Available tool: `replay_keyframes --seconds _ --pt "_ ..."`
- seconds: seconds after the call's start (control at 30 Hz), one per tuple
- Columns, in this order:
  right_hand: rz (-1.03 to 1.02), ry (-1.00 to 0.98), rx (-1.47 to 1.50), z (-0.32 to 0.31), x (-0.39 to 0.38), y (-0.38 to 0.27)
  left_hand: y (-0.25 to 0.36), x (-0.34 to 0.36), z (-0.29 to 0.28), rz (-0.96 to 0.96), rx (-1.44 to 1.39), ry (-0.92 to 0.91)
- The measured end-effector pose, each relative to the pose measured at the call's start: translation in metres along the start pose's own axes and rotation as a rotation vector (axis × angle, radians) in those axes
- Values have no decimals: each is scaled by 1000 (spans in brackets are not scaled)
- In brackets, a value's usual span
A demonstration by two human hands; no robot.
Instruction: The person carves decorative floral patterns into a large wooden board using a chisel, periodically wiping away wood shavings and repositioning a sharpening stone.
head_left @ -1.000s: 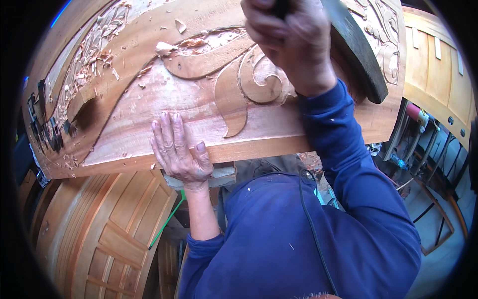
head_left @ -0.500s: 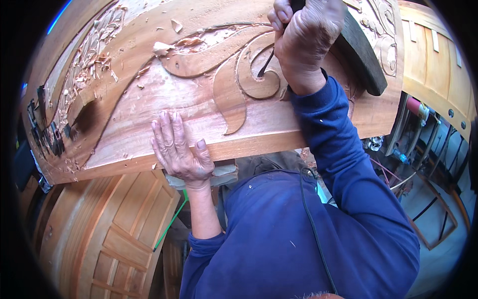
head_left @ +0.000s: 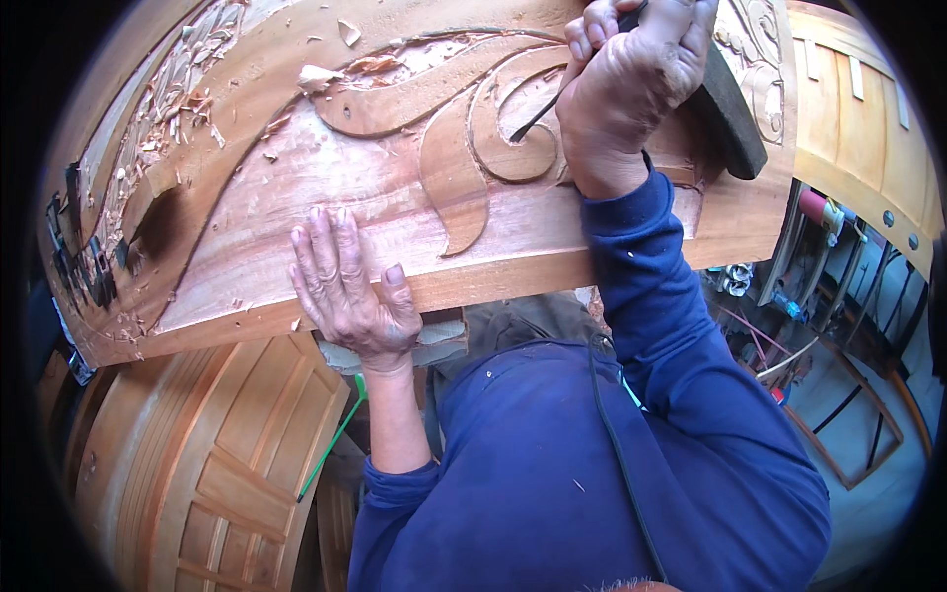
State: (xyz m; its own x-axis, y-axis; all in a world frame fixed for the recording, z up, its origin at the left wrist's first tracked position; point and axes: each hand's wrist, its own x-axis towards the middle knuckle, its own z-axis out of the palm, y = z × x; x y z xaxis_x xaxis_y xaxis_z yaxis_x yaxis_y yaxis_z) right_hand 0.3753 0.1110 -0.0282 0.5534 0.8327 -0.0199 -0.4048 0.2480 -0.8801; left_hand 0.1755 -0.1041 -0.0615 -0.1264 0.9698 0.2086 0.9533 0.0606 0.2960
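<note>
A carved wooden panel (head_left: 286,247) lies across the upper part of the view, with raised scrolls and leaf shapes. My left hand (head_left: 357,286) rests flat on its near edge, fingers stretched out. My right hand (head_left: 636,89) is closed around a carving chisel (head_left: 538,116), mostly hidden in the fist. The chisel's thin dark shaft slants down to the left, its tip at the inner curl of a raised scroll (head_left: 523,158). Beside my right hand, a dark curved wooden block (head_left: 732,128) lies on the panel.
Wood shavings (head_left: 187,118) are heaped at the panel's left, near several dark tools (head_left: 84,247) and a curved wood piece (head_left: 150,205). A panelled wooden door (head_left: 247,464) stands below left. At right are another wooden panel (head_left: 848,128) and metal clamps (head_left: 824,261).
My right hand has shifted right and slightly down, and the chisel leans over more, its tip still at the scroll's curl. My left hand stays on the panel's edge.
</note>
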Motion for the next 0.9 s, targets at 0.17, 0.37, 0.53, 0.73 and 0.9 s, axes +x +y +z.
replay_keyframes --seconds 0.17,0.37,0.53,0.73,0.9 --pt "203 -75 83 19 -6 -13 0 0 -1 2 26 -1" --pt "142 -115 197 11 17 -3 -1 0 -1 -7 27 -18" --pt "77 -87 128 10 -1 -5 1 1 -1 -4 23 -16" --pt "232 -122 90 16 10 -3 -1 1 -2 -11 3 -16" --pt "313 -195 261 8 18 -9 -2 -1 -1 -10 -5 -16"
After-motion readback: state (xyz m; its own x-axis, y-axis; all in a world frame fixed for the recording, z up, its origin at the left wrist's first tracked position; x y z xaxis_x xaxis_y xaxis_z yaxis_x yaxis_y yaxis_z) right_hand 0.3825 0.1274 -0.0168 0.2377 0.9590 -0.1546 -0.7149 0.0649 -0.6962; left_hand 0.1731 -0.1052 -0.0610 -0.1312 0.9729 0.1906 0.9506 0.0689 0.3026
